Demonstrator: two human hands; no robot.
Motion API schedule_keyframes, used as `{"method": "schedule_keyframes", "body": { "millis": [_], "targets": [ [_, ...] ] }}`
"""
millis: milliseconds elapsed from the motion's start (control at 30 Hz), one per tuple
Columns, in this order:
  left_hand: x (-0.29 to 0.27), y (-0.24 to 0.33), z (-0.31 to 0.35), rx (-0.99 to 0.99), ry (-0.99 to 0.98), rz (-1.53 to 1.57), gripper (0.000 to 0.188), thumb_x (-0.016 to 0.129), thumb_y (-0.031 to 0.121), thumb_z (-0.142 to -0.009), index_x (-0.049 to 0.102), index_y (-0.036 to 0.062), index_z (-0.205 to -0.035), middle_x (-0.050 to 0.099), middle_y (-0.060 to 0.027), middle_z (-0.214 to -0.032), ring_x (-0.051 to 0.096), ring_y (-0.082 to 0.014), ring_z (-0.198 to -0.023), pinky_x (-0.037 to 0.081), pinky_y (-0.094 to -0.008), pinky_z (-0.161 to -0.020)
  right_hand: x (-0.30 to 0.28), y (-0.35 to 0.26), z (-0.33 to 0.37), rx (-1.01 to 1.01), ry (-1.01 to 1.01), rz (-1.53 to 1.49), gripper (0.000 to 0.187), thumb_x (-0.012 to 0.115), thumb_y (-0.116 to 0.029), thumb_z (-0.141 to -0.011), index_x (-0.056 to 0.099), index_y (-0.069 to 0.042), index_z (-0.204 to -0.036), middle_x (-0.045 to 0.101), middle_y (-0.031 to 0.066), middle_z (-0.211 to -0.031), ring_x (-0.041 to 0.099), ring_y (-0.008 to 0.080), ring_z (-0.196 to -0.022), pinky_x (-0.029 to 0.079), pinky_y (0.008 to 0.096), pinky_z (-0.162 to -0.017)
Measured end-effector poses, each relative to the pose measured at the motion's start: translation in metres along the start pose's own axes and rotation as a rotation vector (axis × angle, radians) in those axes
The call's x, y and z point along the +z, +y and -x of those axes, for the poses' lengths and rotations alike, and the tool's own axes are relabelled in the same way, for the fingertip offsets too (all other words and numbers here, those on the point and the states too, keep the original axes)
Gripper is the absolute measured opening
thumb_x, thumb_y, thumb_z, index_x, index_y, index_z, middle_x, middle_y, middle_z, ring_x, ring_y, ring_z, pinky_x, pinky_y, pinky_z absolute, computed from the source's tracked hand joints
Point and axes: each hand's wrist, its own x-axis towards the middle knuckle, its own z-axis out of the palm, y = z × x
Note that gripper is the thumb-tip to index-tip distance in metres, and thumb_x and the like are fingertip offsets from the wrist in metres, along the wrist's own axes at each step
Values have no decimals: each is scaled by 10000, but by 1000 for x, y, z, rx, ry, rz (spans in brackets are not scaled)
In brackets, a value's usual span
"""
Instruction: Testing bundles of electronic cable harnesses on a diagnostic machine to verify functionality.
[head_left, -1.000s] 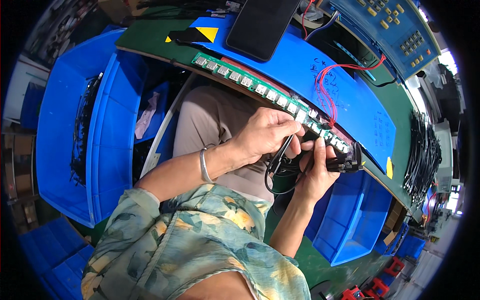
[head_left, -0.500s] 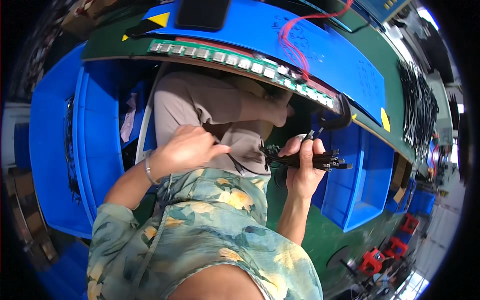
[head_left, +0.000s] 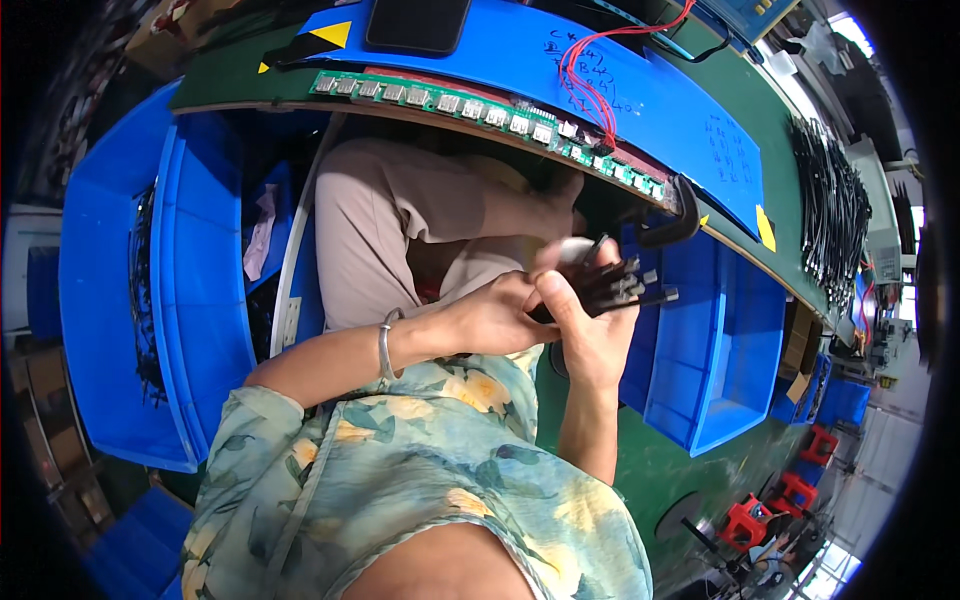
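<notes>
My right hand (head_left: 598, 335) is closed round a bundle of black cables (head_left: 612, 290). Their metal plug ends stick out to the right, past the thumb. Against the bundle's left side lies my left hand (head_left: 500, 315), bracelet on its wrist, fingers curled in on the cables and partly hidden. Both hands meet above my lap, below the bench edge. Some fingertips at the top of the bundle are smeared by motion.
A green circuit board with a row of ports (head_left: 470, 108) runs along the bench edge, with a black clamp (head_left: 675, 225) at its right end. Blue bins (head_left: 205, 290) flank my legs. Red wires (head_left: 575, 70), a phone (head_left: 418, 22) and many black cables (head_left: 835, 215) lie on the bench.
My left hand has moved right, from over my lap to the cable bundle, and now touches it. The right hand still holds the bundle, slightly left of where it was.
</notes>
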Motion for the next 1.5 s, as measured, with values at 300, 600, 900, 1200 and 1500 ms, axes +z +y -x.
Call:
{"method": "schedule_keyframes", "body": {
  "millis": [300,600,900,1200,1500],
  "targets": [
    [0,11,9,-96,-60,-281,286,585,238,-726,539,-43,-713,512,-166,-553,473,-272,-482,393,-341,-511,-28,-25,-14,-578,53,368,473,359,-356,-868,493,84,-980,537,181,-1020,536,278,-926,385,380,-849],
    [-5,50,18,230,271,212,163,557,181,-814,560,21,-844,528,-6,-691,440,-43,-586,357,-195,-525,-47,-11,31,-413,-447,-283,514,351,-421,-864,496,31,-1061,544,231,-968,539,284,-931,400,374,-840],
    [20,55,22,900,-66,388,294,494,229,-847,532,-43,-744,455,-40,-484,368,-134,-380,334,-294,-432,-4,49,80,338,42,-1215,924,580,-626,-562,300,-8,-1190,390,174,-1213,364,289,-1145,342,404,-924],
    [39,36,41,709,-327,-229,311,675,70,-665,580,20,-958,486,-139,-1060,488,-255,-933,382,-384,-834,-62,25,76,41,218,-1438,330,452,-265,-863,472,4,-1053,368,-1,-611,268,44,-388,237,184,-352],
    [-10,-22,48,237,50,-442,173,590,4,-696,596,-13,-868,583,-102,-905,570,-203,-828,450,-275,-718,-196,-106,1,206,574,482,221,686,-141,-648,486,-66,-588,428,-15,-480,341,56,-363,238,203,-343]
  ]
}}
